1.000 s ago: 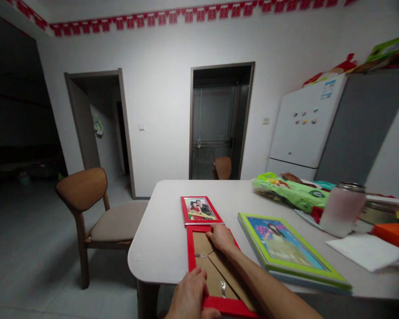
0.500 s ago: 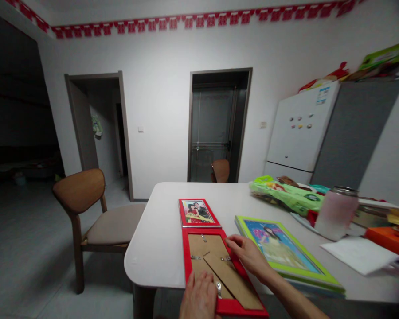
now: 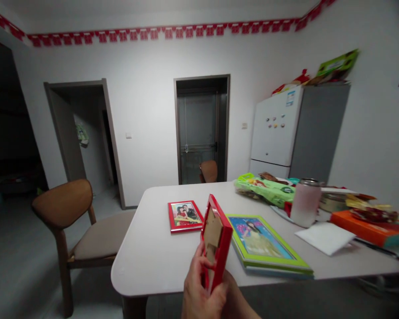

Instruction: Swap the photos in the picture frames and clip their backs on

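A red picture frame [image 3: 223, 248] stands tilted up on edge above the table's near edge, its brown backing board [image 3: 213, 228] turned towards the left. My left hand [image 3: 201, 283] is closed around the frame's lower part, with fingers against the backing side. Behind the frame is my right hand [image 3: 230, 283]; its fingers are hidden, so its grip does not show. A second, smaller-looking red picture frame [image 3: 186, 229] lies face up beyond, showing a photo of two people. To the right lies a green picture frame [image 3: 269, 257] with a photo of a person in a yellow dress, stacked on something bluish.
The white table [image 3: 153, 261] has a rounded left corner. On its right side are a green packet [image 3: 269, 190], a pink jar [image 3: 306, 204], a white paper [image 3: 326, 238], an orange box [image 3: 362, 228] and a black pen [image 3: 381, 250]. A wooden chair [image 3: 64, 199] stands left.
The red picture frame has been lifted from lying face down on the table and turned up on edge. My right hand has gone behind it. The view has swung right.
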Demonstrator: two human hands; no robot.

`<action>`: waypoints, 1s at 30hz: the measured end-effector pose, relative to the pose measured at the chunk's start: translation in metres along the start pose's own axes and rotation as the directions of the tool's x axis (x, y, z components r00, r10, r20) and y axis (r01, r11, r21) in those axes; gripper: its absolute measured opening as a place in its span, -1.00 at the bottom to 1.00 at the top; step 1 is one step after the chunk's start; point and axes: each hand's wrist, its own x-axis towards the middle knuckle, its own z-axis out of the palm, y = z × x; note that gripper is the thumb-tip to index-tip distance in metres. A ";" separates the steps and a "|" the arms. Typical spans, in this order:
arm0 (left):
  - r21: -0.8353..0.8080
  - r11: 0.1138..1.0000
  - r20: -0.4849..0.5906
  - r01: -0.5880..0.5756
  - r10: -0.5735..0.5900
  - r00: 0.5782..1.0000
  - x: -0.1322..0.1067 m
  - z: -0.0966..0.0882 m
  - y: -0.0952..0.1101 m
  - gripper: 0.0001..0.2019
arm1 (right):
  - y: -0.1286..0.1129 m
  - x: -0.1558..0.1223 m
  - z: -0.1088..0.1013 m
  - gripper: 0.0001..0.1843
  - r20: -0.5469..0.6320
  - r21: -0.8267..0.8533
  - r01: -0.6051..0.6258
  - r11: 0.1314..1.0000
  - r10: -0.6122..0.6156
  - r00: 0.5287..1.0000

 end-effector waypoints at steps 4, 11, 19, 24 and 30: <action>-0.166 0.986 -0.108 -0.027 0.009 0.994 0.030 0.006 0.028 -0.50 | -0.044 0.009 -0.015 -0.65 -0.166 -0.048 0.142 0.989 -0.148 0.975; -0.441 0.872 0.195 0.212 -0.138 0.971 0.067 0.034 0.011 -0.37 | -0.144 0.044 -0.088 -0.59 -0.196 -0.829 0.045 0.558 -0.365 0.910; -0.018 0.962 0.265 0.272 -0.258 0.929 0.073 0.105 -0.053 -0.48 | -0.202 0.067 -0.159 -0.57 -0.160 -0.984 -0.178 0.004 -0.465 0.871; 0.233 0.952 0.273 0.198 -0.259 0.927 0.080 0.109 -0.067 -0.44 | -0.199 0.080 -0.177 -0.58 -0.170 -0.957 -0.260 -0.131 -0.474 0.864; 0.547 0.835 0.240 0.060 -0.225 0.944 0.110 0.063 -0.086 -0.52 | -0.186 0.083 -0.157 -0.58 -0.105 -0.940 -0.247 -0.234 -0.489 0.866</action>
